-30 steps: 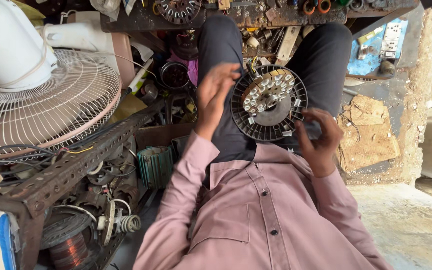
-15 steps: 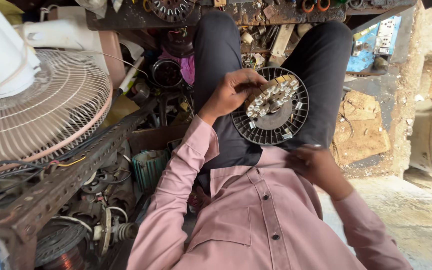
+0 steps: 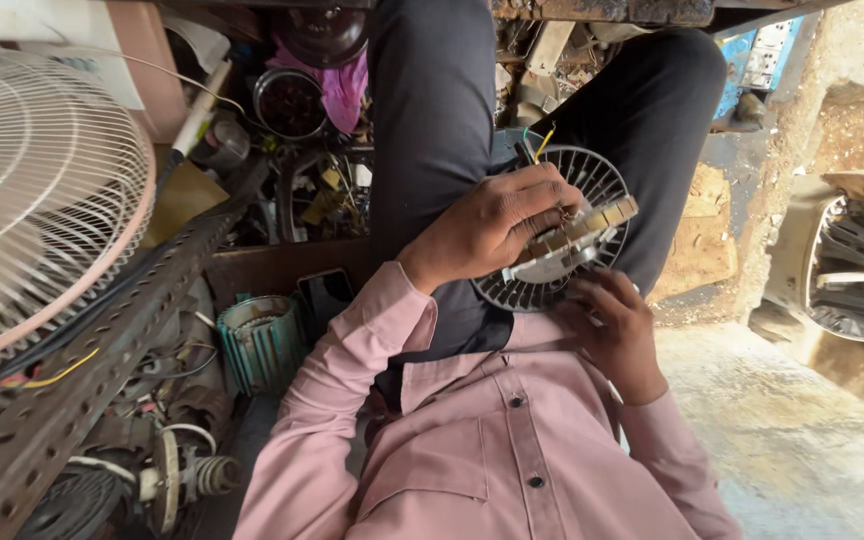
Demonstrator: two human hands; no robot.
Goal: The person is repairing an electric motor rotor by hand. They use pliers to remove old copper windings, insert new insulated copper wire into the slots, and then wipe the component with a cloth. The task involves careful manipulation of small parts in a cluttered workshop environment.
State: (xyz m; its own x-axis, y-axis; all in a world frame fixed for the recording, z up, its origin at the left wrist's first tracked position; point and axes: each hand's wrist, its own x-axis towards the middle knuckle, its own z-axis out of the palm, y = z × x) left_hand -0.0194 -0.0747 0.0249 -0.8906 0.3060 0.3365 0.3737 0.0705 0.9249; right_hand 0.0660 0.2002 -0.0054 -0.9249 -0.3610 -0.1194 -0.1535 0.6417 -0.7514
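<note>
A round grey fan motor housing (image 3: 582, 180) with radial slots and a ring of pale stator pieces rests on my lap between my dark trouser legs. My left hand (image 3: 492, 228) lies over its top, fingers curled on the pale stator ring (image 3: 592, 225) at its middle. My right hand (image 3: 617, 325) grips the housing's lower rim from beneath. Yellow and green wires (image 3: 542, 140) stick up from its far edge. Pink shirt sleeves cover both my forearms.
A white wire fan guard (image 3: 42, 190) fills the left side, above a perforated rusty metal frame (image 3: 72, 390). A teal finned motor (image 3: 257, 340), a phone (image 3: 327, 292) and loose parts lie by my left knee. Another grille (image 3: 852, 270) stands at right on a concrete floor.
My left hand came down from beside the housing onto its face and closed on the stator ring. My right hand shifted up to its lower rim. The view moved closer.
</note>
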